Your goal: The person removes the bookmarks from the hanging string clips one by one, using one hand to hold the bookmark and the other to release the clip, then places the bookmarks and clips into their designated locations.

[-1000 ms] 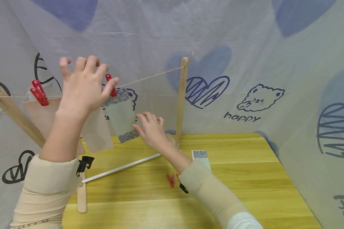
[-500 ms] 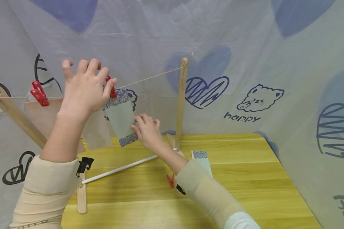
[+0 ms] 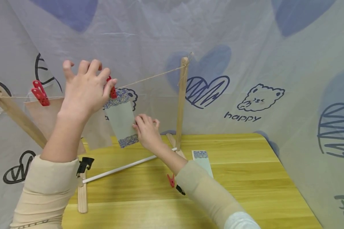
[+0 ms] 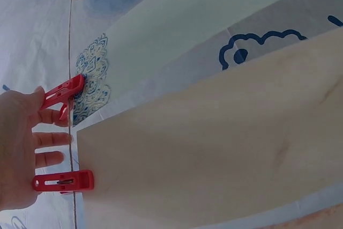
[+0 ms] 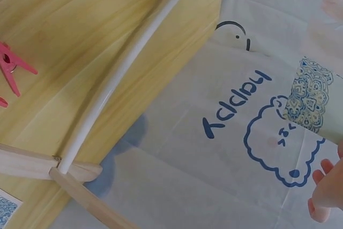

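My left hand [image 3: 84, 87] is raised at the twine line and pinches a red clothespin [image 4: 64, 92] between thumb and forefinger. That clothespin bites the patterned top edge of a pale green card [image 3: 120, 117] with blue lace-like bands, hanging at the line. My right hand [image 3: 149, 132] holds the card's right edge lower down; its fingertips are partly hidden in the right wrist view. Left of the card, a plain beige sheet [image 4: 203, 148] hangs from another clothespin [image 4: 63, 181], which lies beside the left palm. A further red clothespin [image 3: 40, 93] grips a pinkish sheet [image 3: 43, 111] at far left.
The twine runs between two wooden posts [image 3: 182, 101], joined below by a white rod [image 3: 126, 166]. On the wood-grain table [image 3: 246, 178] lie a loose red clothespin [image 3: 171, 180] and another blue-banded card [image 3: 202, 162]. A patterned cloth [image 3: 255, 47] hangs behind.
My right hand has moved slightly left and down onto the card's edge. The left hand has shifted slightly, and the card's lower end has dropped a little.
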Tool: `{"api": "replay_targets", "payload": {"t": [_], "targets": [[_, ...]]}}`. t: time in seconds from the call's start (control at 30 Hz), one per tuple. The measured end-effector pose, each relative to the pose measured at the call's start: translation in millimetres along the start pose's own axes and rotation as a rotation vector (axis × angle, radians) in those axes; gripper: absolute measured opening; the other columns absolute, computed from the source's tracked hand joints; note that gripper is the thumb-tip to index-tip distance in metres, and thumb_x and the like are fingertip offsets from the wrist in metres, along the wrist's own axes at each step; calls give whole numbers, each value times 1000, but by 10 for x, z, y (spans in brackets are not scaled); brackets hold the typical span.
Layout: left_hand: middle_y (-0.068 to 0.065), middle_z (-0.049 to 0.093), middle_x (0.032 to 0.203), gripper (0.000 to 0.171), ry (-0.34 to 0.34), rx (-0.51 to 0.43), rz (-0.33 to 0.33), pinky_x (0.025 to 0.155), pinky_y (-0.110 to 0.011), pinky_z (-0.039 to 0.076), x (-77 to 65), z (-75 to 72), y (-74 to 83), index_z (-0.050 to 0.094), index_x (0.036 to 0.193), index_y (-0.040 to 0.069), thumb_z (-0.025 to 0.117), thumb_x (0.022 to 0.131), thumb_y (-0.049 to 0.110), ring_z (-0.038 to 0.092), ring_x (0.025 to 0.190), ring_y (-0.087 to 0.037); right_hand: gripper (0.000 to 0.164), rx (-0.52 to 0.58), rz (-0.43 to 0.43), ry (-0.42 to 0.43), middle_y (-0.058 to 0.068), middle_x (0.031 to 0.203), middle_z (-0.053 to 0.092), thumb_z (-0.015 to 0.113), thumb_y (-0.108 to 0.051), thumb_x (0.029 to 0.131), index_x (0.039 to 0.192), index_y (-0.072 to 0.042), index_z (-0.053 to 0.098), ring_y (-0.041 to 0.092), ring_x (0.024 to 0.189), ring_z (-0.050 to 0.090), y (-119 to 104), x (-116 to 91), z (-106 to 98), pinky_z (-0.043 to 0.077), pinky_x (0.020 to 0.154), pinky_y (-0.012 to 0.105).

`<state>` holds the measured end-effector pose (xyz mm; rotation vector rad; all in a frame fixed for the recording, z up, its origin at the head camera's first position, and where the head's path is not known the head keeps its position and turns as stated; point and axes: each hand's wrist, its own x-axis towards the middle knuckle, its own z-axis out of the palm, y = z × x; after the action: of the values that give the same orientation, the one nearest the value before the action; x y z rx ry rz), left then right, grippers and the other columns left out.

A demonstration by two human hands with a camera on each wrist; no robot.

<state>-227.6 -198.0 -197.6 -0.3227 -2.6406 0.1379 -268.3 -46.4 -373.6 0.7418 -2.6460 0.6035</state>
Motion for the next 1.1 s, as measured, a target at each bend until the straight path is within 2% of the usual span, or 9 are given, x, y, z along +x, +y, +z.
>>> {"api": "replay_targets", "payload": {"t": [0.23,0.63,0.83,1.1], "targets": [[-18,31,126,42,-30,19,10,93,-59,2,-7,-21,-20,40,126,11,27,99,40,25,111,-40,18,18,-14,29,2,124,48,39,-30,96,94,-16,49,18,117,43,-2,-9,-35,25,97,46],[-15,32,120,34,23,17,48,93,-57,3,-27,15,-41,40,115,11,28,99,39,27,106,-37,18,26,-24,62,2,124,49,40,-29,96,92,-14,50,18,116,44,3,-23,-61,26,96,46],[-14,33,113,31,81,6,71,93,-56,4,-5,40,-57,40,107,9,30,99,37,29,102,-37,16,69,-15,70,2,122,50,43,-28,95,91,-14,51,18,115,44,3,-3,-84,24,97,45],[-14,36,108,32,235,-20,138,94,-56,7,34,83,-84,42,103,8,31,99,38,31,96,-35,14,92,2,89,1,121,51,47,-26,94,89,-14,53,17,113,45,20,35,-104,23,97,45]]}}
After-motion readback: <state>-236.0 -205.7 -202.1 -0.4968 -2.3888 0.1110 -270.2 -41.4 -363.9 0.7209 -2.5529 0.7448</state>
